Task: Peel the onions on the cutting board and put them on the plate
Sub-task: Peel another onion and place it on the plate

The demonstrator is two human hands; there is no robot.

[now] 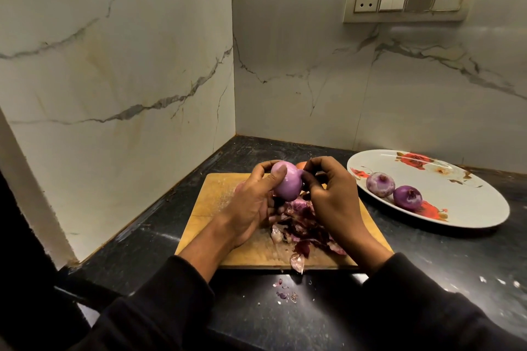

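Above the wooden cutting board [205,216], a pale purple onion [285,182] is gripped in the left hand [253,205], thumb laid over its top and fingers curled beneath. The right hand [330,194] is brought against the onion's right side, its fingertips bunched as if a strip of skin were being pinched; whether anything is actually caught between them cannot be told, since the fingertips are turned away from the camera. The onion's visible surface is smooth and glossy, so peeling of this one is judged to be nearly finished.

Beneath the hands, a heap of dark red skins [299,225] is spread across the board, with a few scraps [285,292] dropped onto the black counter [427,279] just in front of it. A sliver of something orange [301,165] is glimpsed behind the hands; it may be a further onion, but too little is shown to say.

To the right, well apart from the board, two peeled onions [380,184] [407,198] are seen lying side by side, touching, on a white flowered plate [470,208]. By this evidence two onions are done, a third is almost ready to be carried over, and what remains unpeeled is hidden.
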